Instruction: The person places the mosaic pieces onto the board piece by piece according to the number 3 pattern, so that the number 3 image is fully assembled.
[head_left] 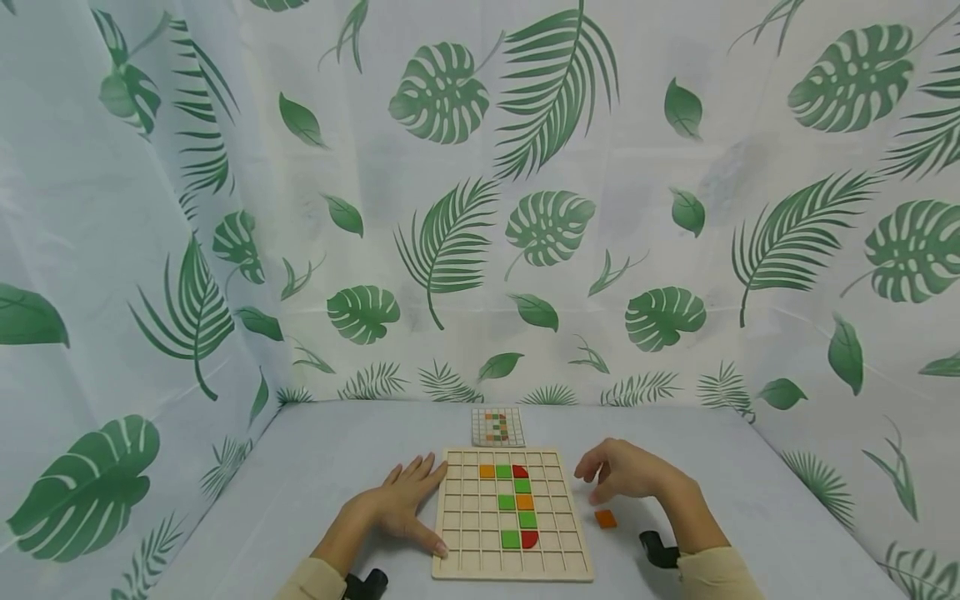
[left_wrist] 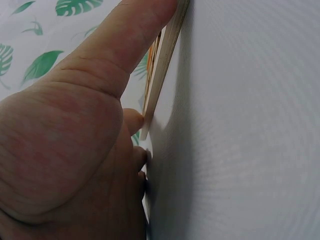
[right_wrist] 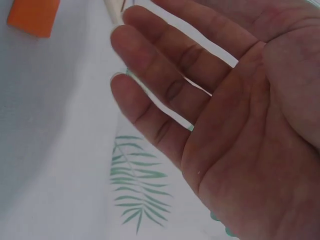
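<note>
A wooden grid board (head_left: 465,575) lies on the table, with orange, green and red tiles set in several of its squares. The red ones have a rounded corner. My left hand (head_left: 401,504) spreads its fingers at the board's left edge, the thumb (left_wrist: 145,25) across the near corner and a fingertip at the far part. To the right of the board, my right hand (head_left: 626,468) hovers with relaxed, slightly bent fingers and holds nothing. Just below its fingertips a loose orange square tile (head_left: 605,519) lies on the table; this tile (right_wrist: 34,17) also shows in the right wrist view.
A small card (head_left: 480,429) printed with a coloured grid pattern lies right behind the board. Black wrist mounts (head_left: 660,552) show at both wrists. A white cloth (head_left: 465,350) with green leaves hangs behind and at the sides of the white table (head_left: 337,442).
</note>
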